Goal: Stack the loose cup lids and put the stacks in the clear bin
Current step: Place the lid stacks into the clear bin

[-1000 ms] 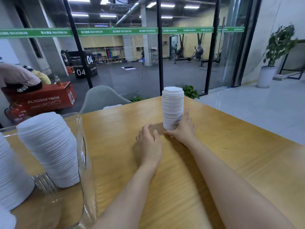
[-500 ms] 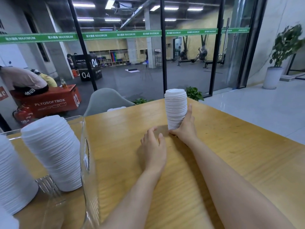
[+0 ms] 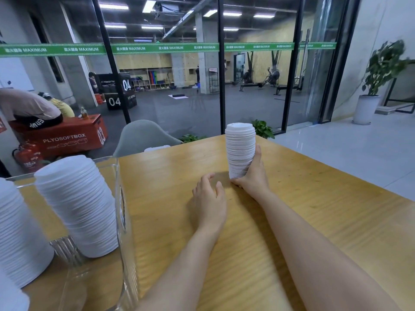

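A tall stack of white cup lids (image 3: 239,151) stands near the far edge of the wooden table (image 3: 325,221). My right hand (image 3: 253,178) grips its lower part, thumb at the base and fingers running up the far right side. My left hand (image 3: 210,199) rests palm down on the table just left of the stack, fingers loosely curled, holding nothing. The clear bin (image 3: 121,221) stands at the left and holds two large lid stacks, one leaning (image 3: 78,203) and one at the frame's left edge (image 3: 15,239).
A grey chair (image 3: 143,138) sits behind the table's far edge. A glass wall with black posts lies beyond it. The table's right edge drops to a tiled floor, with a potted plant (image 3: 379,70) far right.
My right hand's fingers have slid higher up the side of the lid stack, closing round it. The left hand has stayed in place on the table.
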